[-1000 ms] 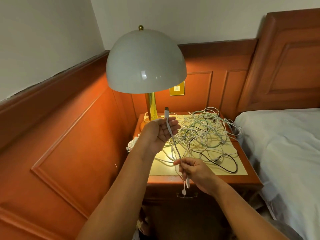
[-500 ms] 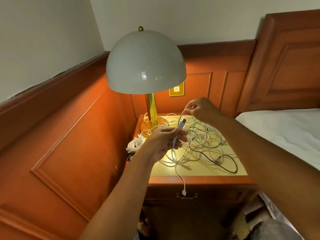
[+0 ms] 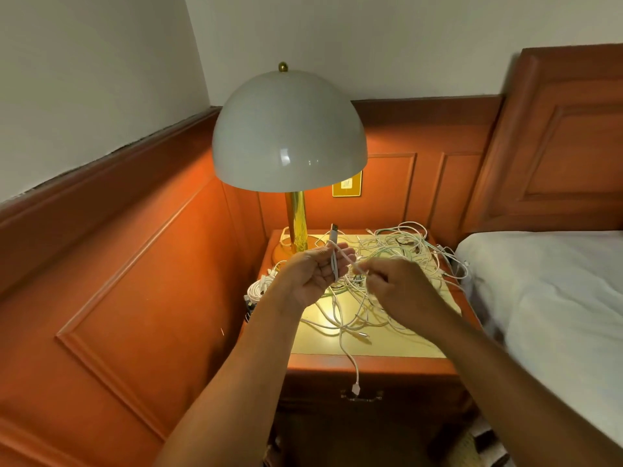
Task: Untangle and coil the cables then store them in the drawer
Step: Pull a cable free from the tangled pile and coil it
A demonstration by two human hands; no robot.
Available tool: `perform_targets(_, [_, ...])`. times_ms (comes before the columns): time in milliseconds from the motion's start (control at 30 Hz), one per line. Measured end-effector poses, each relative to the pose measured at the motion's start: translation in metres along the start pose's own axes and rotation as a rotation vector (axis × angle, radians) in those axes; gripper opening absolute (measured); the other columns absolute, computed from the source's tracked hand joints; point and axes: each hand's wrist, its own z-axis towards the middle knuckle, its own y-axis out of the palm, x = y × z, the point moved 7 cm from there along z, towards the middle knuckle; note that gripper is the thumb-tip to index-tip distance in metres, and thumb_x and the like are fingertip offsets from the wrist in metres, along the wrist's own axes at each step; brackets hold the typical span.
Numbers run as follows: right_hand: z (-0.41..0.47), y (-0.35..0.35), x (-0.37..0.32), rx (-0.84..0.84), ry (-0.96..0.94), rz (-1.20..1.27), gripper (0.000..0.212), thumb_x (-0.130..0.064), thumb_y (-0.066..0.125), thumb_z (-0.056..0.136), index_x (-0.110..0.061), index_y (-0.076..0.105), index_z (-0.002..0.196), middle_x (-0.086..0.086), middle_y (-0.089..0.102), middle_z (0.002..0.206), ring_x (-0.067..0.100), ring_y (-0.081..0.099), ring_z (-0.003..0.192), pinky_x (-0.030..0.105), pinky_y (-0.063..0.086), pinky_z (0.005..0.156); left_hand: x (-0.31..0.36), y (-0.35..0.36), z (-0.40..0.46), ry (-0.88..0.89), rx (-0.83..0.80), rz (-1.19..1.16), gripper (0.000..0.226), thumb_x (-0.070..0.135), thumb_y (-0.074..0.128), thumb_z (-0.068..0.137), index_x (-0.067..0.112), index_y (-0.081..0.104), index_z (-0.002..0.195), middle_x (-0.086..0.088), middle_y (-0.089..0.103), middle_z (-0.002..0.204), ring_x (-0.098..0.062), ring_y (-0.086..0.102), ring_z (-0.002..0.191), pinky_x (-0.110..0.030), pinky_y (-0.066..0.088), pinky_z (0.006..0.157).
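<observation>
Fingers of both hands (image 3: 317,274) (image 3: 391,284) pinch white cable (image 3: 347,259) — nightstand (image 3: 371,347) below.

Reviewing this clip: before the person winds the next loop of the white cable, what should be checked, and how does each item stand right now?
1. Left hand holds the white cable across the palm, plug end pointing up: ok.
2. Right hand pinches the same cable just beside the left: ok.
3. Cable free of the tangled pile on the nightstand: not ok, it runs back into the pile.
4. Far plug hangs loose over the front edge: ok.
5. Drawer open for storing: not ok, it looks closed.
6. Lamp clear of the hands: ok.
</observation>
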Motion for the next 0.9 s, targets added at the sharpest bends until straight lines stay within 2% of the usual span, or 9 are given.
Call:
perform_targets(67, [-0.015, 0.025, 0.022, -0.026, 0.095, 0.276, 0.029, 0.004, 0.048, 0.093, -0.015, 0.068, 0.102, -0.001, 0.06, 0.067, 0.004, 0.04, 0.043, 0.021, 0.031, 0.044, 0.003, 0.005, -0.002, -0.014, 0.011, -0.006, 0.031, 0.007, 0.033, 0.102, -0.006, 0.061, 0.105, -0.014, 0.073, 0.084, -0.019, 0.073, 0.073, -0.025, 0.059, 0.066])
perform_targets(133, [-0.026, 0.048, 0.041, -0.048, 0.194, 0.556, 0.02, 0.0, 0.049, 0.096, -0.008, 0.067, 0.093, 0.004, 0.057, 0.063, 0.012, 0.039, 0.045, 0.027, 0.03, 0.045, 0.004, 0.011, -0.004, -0.027, 0.033, 0.005, 0.034, 0.004, 0.03, 0.101, -0.006, 0.062, 0.101, -0.013, 0.074, 0.081, -0.02, 0.073, 0.071, -0.028, 0.057, 0.07])
perform_targets(300, [-0.044, 0.094, 0.073, -0.193, 0.422, 0.776, 0.048, -0.048, 0.05, 0.094, -0.007, 0.059, 0.071, 0.006, 0.041, 0.049, 0.013, 0.029, 0.036, 0.018, 0.023, 0.035, 0.011, 0.013, -0.006, 0.068, 0.11, -0.054, 0.035, 0.006, 0.029, 0.103, -0.002, 0.062, 0.095, -0.008, 0.072, 0.069, -0.016, 0.071, 0.062, -0.027, 0.054, 0.072])
perform_targets(367, [-0.044, 0.104, 0.08, -0.277, 0.449, 0.888, 0.043, -0.04, 0.047, 0.099, -0.005, 0.062, 0.079, 0.004, 0.042, 0.053, 0.012, 0.029, 0.041, 0.02, 0.023, 0.038, 0.012, 0.012, -0.009, 0.088, 0.096, -0.064, 0.035, 0.007, 0.03, 0.103, -0.002, 0.063, 0.096, -0.006, 0.07, 0.068, -0.016, 0.07, 0.061, -0.026, 0.055, 0.07])
perform_targets(433, [-0.036, 0.105, 0.085, -0.326, 0.442, 0.969, 0.03, -0.019, 0.044, 0.103, 0.0, 0.065, 0.094, 0.004, 0.047, 0.063, 0.012, 0.033, 0.049, 0.022, 0.028, 0.045, 0.014, 0.012, -0.013, 0.107, 0.063, -0.056, 0.034, 0.009, 0.032, 0.103, -0.002, 0.064, 0.098, -0.005, 0.07, 0.068, -0.014, 0.069, 0.062, -0.024, 0.056, 0.066])
perform_targets(533, [-0.019, 0.094, 0.098, -0.29, 0.445, 0.847, 0.027, -0.009, 0.043, 0.102, 0.005, 0.066, 0.098, 0.005, 0.05, 0.067, 0.012, 0.041, 0.054, 0.025, 0.036, 0.051, 0.017, 0.015, -0.017, 0.129, 0.023, 0.02, 0.03, 0.01, 0.037, 0.103, -0.002, 0.064, 0.101, -0.004, 0.07, 0.07, -0.013, 0.068, 0.063, -0.022, 0.057, 0.066])
perform_targets(700, [0.028, 0.034, 0.101, -0.067, 0.497, 0.204, 0.055, -0.053, 0.059, 0.088, 0.001, 0.064, 0.078, 0.001, 0.042, 0.052, 0.013, 0.033, 0.041, 0.023, 0.03, 0.043, 0.009, 0.035, -0.029, 0.097, -0.143, 0.172, 0.027, 0.009, 0.04, 0.101, -0.008, 0.062, 0.103, -0.005, 0.065, 0.068, -0.012, 0.06, 0.055, -0.017, 0.051, 0.051])
perform_targets(833, [0.07, -0.014, 0.068, 0.01, 0.289, 0.136, 0.025, -0.024, 0.065, 0.091, -0.003, 0.064, 0.079, 0.009, 0.061, 0.07, 0.023, 0.056, 0.063, 0.032, 0.046, 0.059, -0.006, 0.037, -0.027, 0.021, -0.2, 0.397, 0.026, 0.006, 0.042, 0.101, -0.009, 0.063, 0.099, -0.01, 0.065, 0.074, -0.017, 0.058, 0.061, -0.02, 0.049, 0.053])
perform_targets(900, [0.079, -0.035, 0.044, 0.02, 0.191, 0.091, 0.015, -0.018, 0.07, 0.087, -0.003, 0.068, 0.087, 0.004, 0.063, 0.075, 0.017, 0.057, 0.069, 0.028, 0.045, 0.06, -0.014, 0.031, -0.021, -0.012, -0.18, 0.522, 0.026, 0.007, 0.043, 0.101, -0.008, 0.064, 0.098, -0.011, 0.065, 0.074, -0.018, 0.059, 0.061, -0.023, 0.048, 0.055])
